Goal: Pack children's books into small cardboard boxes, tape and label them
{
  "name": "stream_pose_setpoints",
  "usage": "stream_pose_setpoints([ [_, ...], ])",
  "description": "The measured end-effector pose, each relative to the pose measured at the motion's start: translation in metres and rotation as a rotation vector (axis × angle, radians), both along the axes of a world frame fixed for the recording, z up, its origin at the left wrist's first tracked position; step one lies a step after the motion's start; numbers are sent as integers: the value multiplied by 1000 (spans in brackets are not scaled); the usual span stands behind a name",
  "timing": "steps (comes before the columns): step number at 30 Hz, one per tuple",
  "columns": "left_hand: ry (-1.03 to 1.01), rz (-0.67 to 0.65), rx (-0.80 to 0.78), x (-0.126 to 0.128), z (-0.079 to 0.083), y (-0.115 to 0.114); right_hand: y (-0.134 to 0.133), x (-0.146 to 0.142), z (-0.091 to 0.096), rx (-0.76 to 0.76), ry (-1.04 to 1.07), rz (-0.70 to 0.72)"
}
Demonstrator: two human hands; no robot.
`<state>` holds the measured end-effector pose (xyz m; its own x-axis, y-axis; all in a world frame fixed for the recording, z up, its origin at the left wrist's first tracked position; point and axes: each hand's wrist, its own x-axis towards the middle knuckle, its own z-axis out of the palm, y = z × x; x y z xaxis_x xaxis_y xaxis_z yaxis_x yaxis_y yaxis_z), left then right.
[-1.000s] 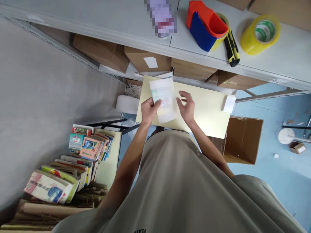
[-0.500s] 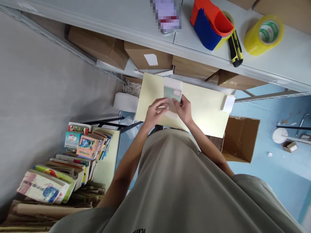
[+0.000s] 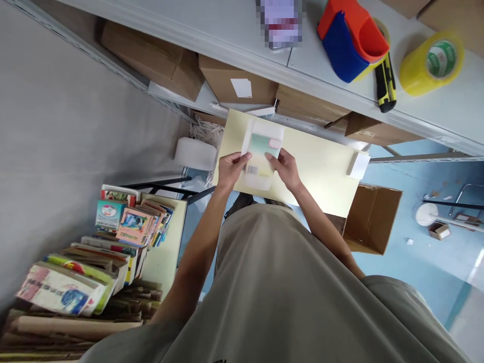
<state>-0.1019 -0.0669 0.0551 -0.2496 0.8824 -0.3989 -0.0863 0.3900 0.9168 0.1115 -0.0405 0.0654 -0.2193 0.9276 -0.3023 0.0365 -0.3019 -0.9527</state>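
Between my hands, over the pale yellow tabletop [image 3: 319,166], is a book [image 3: 260,144] with a light green and cream cover. Its cover shows a small pinkish box and a barcode, though motion blurs the print. A whitish layer [image 3: 264,128] shows past its top and bottom edges; whether this is a sheet or a sleeve I cannot tell. My left hand [image 3: 230,169] pinches the left edge, thumb on top. At the right edge, my right hand [image 3: 288,170] grips with its thumb on the cover and its fingers underneath.
A small white box [image 3: 358,165] sits at the table's right end. Beside it stands an open cardboard box [image 3: 372,219]. On the shelf above are a tape dispenser [image 3: 346,45], a box cutter [image 3: 385,85] and a tape roll [image 3: 429,63]. Stacked books [image 3: 68,287] fill the lower left.
My left hand has moved left and now grips the book's left edge, where its fingers were lifted over it. The book's lower part with the barcode is now uncovered. The view has shifted slightly.
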Motion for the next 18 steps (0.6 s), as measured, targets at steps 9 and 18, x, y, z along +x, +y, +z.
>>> stream_pose_setpoints([
  [9, 373, -176, -177, -70, -72, 41, 34, -62, -89, -152, -419, 60],
  [18, 585, -290, -295, -108, -128, 114, 91, -136, -137, -293, -656, -66],
])
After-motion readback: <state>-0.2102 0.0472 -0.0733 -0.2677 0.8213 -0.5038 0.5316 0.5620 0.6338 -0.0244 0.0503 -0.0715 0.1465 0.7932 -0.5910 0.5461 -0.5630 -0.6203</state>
